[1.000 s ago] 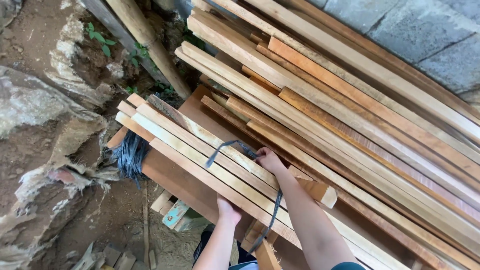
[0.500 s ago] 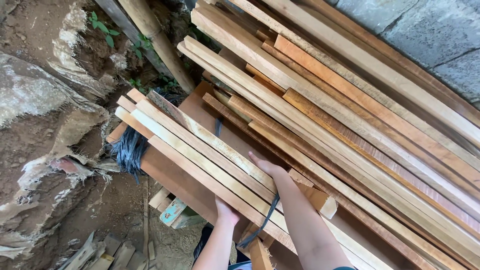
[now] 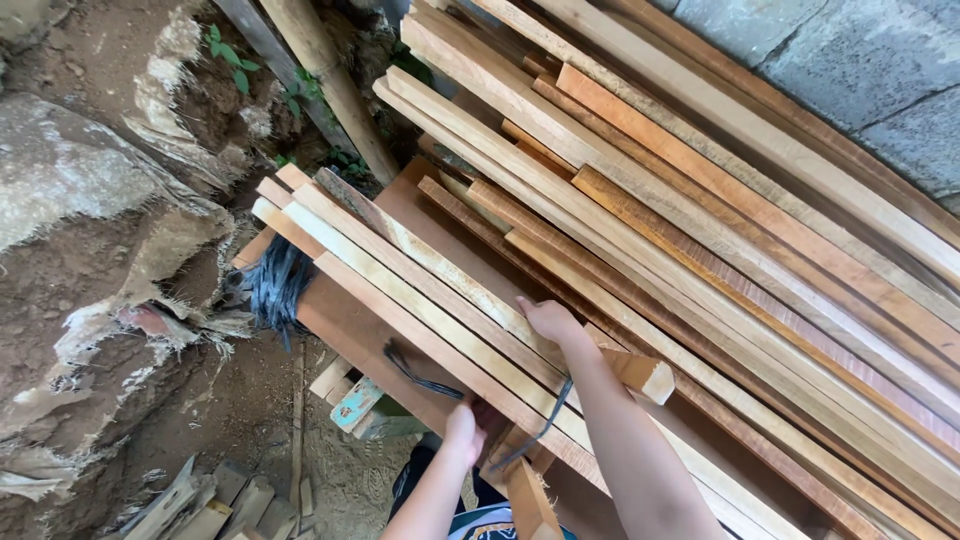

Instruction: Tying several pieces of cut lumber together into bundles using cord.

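Your right hand lies flat on the slat bundle, fingers together, pressing down and gripping nothing that shows. Your left hand is at 6 o'clock of the bundle, curled at its underside around the dark strap; how tight that hold is, you cannot tell from here.

Risks, as a judgement: the strap could slip from your left fingers if you pull while it lies slack, and the slats would fan out. The bundle overhangs the brown board toward 9 o'clock, so uneven pressure could tip it to the dirt. Rough sawn edges could splinter your palm.

Bundle: a few pale, long, thin slats laid side by side, running from 10 to 4 o'clock, ends uneven at the 10 o'clock end. A frayed dark plastic tuft hangs at its 9 o'clock end. The strap runs under your right wrist toward 6 o'clock. The big lumber stack leans at 2 o'clock, a rock bank at 9 o'clock.
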